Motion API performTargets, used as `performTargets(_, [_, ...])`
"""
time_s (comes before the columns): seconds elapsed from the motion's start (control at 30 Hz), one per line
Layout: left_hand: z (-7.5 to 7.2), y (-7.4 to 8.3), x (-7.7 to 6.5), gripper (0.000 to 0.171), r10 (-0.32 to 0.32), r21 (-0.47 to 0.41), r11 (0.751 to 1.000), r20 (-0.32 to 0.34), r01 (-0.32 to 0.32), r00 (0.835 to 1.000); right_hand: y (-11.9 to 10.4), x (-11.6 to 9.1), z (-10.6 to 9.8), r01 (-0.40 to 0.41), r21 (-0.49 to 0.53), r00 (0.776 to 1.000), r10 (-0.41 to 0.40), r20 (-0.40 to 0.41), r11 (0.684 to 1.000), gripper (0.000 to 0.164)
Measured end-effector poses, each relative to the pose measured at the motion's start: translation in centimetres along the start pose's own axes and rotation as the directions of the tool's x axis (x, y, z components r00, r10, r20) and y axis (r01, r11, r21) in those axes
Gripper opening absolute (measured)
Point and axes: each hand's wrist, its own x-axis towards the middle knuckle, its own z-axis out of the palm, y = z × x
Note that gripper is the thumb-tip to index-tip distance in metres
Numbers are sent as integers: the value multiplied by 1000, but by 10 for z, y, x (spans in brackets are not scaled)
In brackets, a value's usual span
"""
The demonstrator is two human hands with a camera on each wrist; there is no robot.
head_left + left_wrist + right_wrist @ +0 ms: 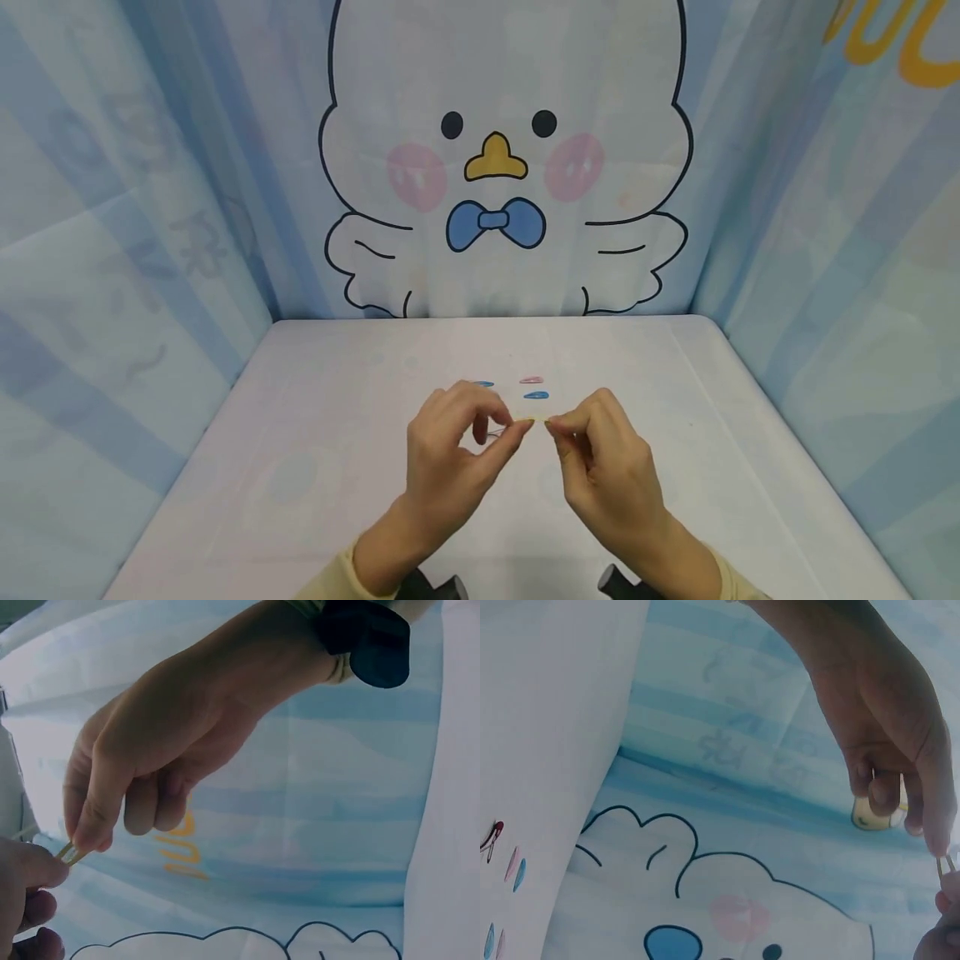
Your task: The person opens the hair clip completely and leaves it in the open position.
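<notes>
Both hands meet over the table around a small yellow hair clip [537,419], one at each end. My left hand [457,462] pinches its left end between thumb and forefinger. The right hand [611,475] grips the opposite end with the fingertips. Two thin yellow strips of the clip [946,864] show between the hands in the right wrist view. In the left wrist view, the right hand [157,750] fills the upper middle while the left hand [22,900] shows at the lower left edge. Fingertips cover both clip ends.
Beyond the hands, a blue hair clip [536,395] and a pink hair clip [532,380] lie on the white table [337,467]. Another blue clip [484,384] is partly behind the left hand. A small dark loop with a red end [496,826] lies nearby. Printed curtains surround the table.
</notes>
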Motion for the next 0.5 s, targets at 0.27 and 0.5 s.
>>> performTargets(0.27, [3, -1, 1, 19, 57, -107, 993, -6, -58, 998, 2, 4, 0, 2, -1, 1000, -2, -5, 1000, 34])
performTargets(0.5, [3, -3, 2, 26, 36, -120, 992, 0, -36, 999, 4, 3, 0, -5, 1, 1000, 5, -2, 1000, 34])
